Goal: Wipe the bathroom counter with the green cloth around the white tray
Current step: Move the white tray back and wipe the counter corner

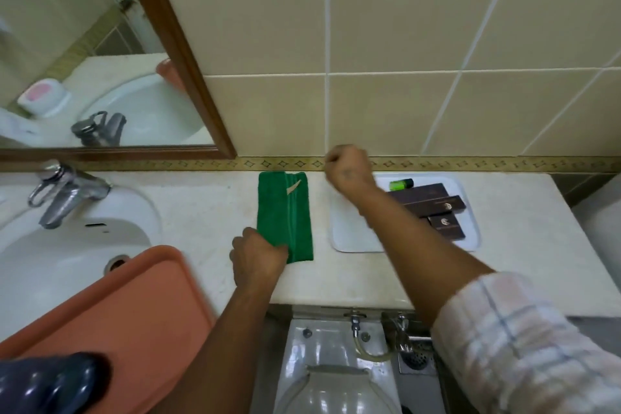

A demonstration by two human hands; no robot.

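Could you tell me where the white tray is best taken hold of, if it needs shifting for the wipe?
Take the white tray by its bare near-left rim, coming from the front. The dark boxes and green tube crowd its far right, so that corner is free for a grip. The right hand hovers closest.

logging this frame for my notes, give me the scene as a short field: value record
cloth: green cloth flat on the counter, left of the white tray
left hand: left hand on the cloth's near left corner
right hand: right hand closed in a fist, raised near the wall, holding nothing visible
tray contents: dark boxes, small green item
sink: sink at left, orange tray over it
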